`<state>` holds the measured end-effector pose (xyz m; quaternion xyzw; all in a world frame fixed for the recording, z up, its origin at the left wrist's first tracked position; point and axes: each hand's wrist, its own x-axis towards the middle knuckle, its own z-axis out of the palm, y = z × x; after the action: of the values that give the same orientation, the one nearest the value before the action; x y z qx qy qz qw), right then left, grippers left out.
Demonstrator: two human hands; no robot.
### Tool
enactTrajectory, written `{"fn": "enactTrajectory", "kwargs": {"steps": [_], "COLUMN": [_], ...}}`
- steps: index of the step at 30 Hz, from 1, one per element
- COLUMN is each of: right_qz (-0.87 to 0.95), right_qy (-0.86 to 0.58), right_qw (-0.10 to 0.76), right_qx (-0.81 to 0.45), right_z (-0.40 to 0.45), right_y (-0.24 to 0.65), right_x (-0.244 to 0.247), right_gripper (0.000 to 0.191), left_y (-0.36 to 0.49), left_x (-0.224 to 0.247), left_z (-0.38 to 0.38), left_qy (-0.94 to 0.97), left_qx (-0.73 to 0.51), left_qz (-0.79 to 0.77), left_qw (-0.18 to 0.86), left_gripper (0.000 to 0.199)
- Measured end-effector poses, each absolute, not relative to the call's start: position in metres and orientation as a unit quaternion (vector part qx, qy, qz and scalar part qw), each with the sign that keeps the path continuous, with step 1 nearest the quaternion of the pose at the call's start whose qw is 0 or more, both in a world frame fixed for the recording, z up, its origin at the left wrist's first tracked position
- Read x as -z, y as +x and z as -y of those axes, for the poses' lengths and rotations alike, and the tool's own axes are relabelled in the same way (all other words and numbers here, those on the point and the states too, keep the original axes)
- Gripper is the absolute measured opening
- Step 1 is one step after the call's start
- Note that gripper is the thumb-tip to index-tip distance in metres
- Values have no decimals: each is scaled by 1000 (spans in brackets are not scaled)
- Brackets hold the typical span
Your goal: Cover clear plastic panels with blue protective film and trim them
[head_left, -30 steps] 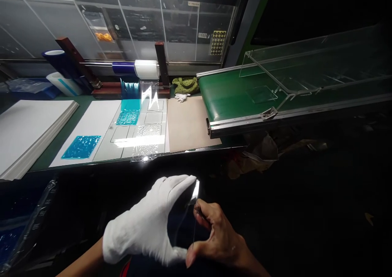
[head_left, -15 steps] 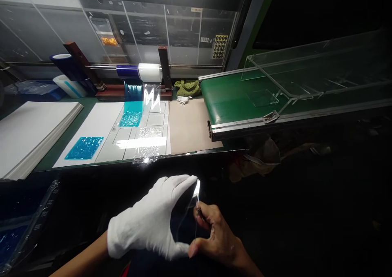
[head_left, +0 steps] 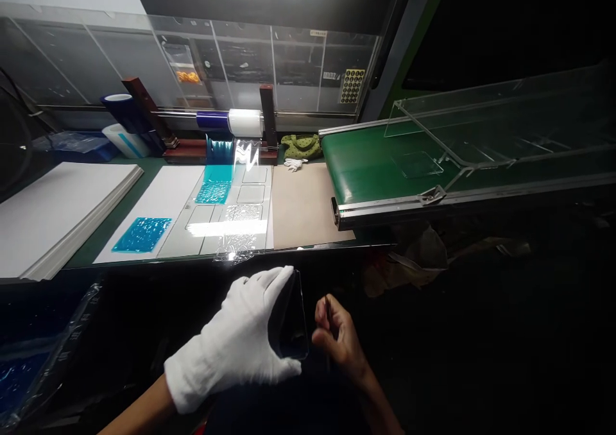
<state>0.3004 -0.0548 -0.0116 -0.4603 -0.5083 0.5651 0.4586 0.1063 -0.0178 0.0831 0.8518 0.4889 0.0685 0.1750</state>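
Note:
A white glove covers my left hand (head_left: 235,339), which grips a clear rectangular pane (head_left: 294,319) by its edges between fingertips and thumb. The pane is tilted, in front of the bench edge. Just right of it, apart from the pane, is my bare right hand (head_left: 339,335), its fingers curled round a thin dark tool (head_left: 328,308) that is mostly hidden. On the bench, blue film (head_left: 214,188) and clear film (head_left: 243,220) hang from rolls and lie over a grey sheet with rectangular outlines (head_left: 185,242). A blue film piece (head_left: 142,234) lies on white paper to the left.
A green conveyor (head_left: 360,165) with a clear cover (head_left: 505,127) and a clear pane on its belt stands at right. White sheets (head_left: 62,210) are stacked left. Film rolls (head_left: 245,122) sit on a wooden stand; a green pouch (head_left: 301,146) lies beside it.
My right hand has come away from the pane, moving right. My left hand has shifted slightly left, and the pane now turns more of its face to view. The camera view has shifted slightly.

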Motion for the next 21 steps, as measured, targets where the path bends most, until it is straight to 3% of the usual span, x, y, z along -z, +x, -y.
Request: {"fn": "enactTrajectory", "kwargs": {"steps": [3, 6, 8, 16, 21], "right_qz": [614, 717, 734, 765, 826], "right_qy": [-570, -640, -649, -635, -539], "right_qw": [347, 158, 104, 54, 113], "right_qx": [-423, -228, -170, -94, -120], "right_z": [13, -48, -92, -206, -158], "right_y": [309, 307, 298, 265, 237], "right_x": [32, 54, 65, 63, 41], "right_gripper": [18, 39, 49, 41, 75], "left_y": [96, 88, 84, 67, 46], "left_x": [-62, -48, -44, -32, -22], "left_z": [18, 17, 14, -12, -39], "left_qy": [800, 746, 708, 581, 553], "left_qx": [-68, -60, -57, -46, -53], "left_qz": [-581, -655, -700, -813, -831], "left_qw": [134, 106, 75, -3, -1], "left_gripper": [121, 125, 124, 117, 111]}}
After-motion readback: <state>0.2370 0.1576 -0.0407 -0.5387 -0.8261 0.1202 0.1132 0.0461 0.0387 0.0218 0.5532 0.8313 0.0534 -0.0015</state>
